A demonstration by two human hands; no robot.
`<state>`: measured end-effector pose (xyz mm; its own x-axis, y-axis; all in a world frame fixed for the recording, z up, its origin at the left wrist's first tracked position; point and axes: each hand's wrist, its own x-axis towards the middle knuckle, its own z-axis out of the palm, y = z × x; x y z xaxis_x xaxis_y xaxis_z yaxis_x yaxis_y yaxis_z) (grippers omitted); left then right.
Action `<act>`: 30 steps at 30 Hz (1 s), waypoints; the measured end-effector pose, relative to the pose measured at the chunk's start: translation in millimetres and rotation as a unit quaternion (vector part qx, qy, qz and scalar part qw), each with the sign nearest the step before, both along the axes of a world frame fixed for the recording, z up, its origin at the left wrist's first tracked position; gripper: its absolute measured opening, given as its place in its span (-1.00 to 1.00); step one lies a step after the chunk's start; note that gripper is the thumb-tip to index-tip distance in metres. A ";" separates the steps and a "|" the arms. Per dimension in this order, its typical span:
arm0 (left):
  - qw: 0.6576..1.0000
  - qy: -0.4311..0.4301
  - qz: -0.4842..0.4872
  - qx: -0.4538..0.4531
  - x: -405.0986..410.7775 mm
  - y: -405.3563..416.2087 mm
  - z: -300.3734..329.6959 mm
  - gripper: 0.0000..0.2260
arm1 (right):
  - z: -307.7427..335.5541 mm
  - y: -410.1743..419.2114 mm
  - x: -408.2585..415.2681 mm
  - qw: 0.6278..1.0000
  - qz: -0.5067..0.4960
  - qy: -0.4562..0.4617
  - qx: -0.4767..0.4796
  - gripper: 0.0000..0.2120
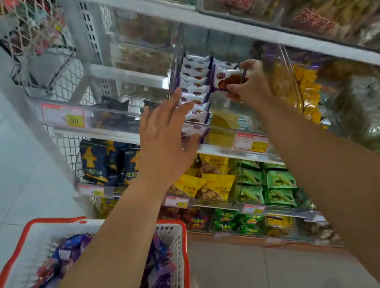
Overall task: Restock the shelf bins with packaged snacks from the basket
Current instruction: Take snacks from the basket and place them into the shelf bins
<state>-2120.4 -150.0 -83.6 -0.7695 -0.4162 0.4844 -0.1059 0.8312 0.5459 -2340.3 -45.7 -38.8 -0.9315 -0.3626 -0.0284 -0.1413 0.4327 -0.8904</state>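
Your right hand [248, 84] pinches a white-and-purple wrapped snack packet [228, 78] over the clear plastic shelf bin [224, 126], at one o'clock. Left hand [164, 133], fingers straight, steadies the stacked row [196, 85]. Risk: nudging topples it.

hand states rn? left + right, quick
Left hand: open, fingers straight against the row of white-and-purple snack packets in the clear plastic shelf bin.
Right hand: pinching one white-and-purple snack packet over that bin.
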 end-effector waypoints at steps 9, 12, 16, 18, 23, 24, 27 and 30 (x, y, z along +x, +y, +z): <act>0.997 -0.052 0.007 -0.057 1.4 -6.1 0.1 -0.39 | -9.9 -26.4 -25.7 0.993 -0.076 -0.078 0.045 -0.58; 0.997 -0.044 0.003 -0.056 2.8 -7.6 -1.2 -0.41 | -16.9 -29.4 -31.1 0.993 -0.074 -0.074 0.050 -0.56; 0.997 -0.040 -0.002 -0.061 3.6 -9.8 -3.4 -0.41 | -35.1 -24.1 -35.9 0.995 -0.048 -0.060 0.070 -0.56; 0.997 -0.039 -0.004 -0.062 3.8 -10.2 -4.4 -0.41 | -40.2 -20.9 -37.0 0.995 -0.036 -0.058 0.077 -0.55; 0.997 -0.032 -0.005 -0.063 3.7 -10.8 -6.1 -0.41 | -40.7 -20.9 -38.8 0.995 -0.025 -0.049 0.084 -0.52; 0.997 -0.033 -0.006 -0.064 3.7 -10.9 -6.4 -0.40 | -40.7 -21.2 -38.8 0.995 -0.024 -0.048 0.084 -0.53; 0.997 -0.032 -0.010 -0.063 4.0 -11.3 -6.8 -0.41 | -41.2 -22.4 -37.3 0.995 -0.023 -0.047 0.082 -0.55; 0.998 -0.031 -0.011 -0.060 4.1 -10.6 -6.5 -0.41 | -41.5 -23.9 -36.6 0.996 -0.027 -0.058 0.058 -0.55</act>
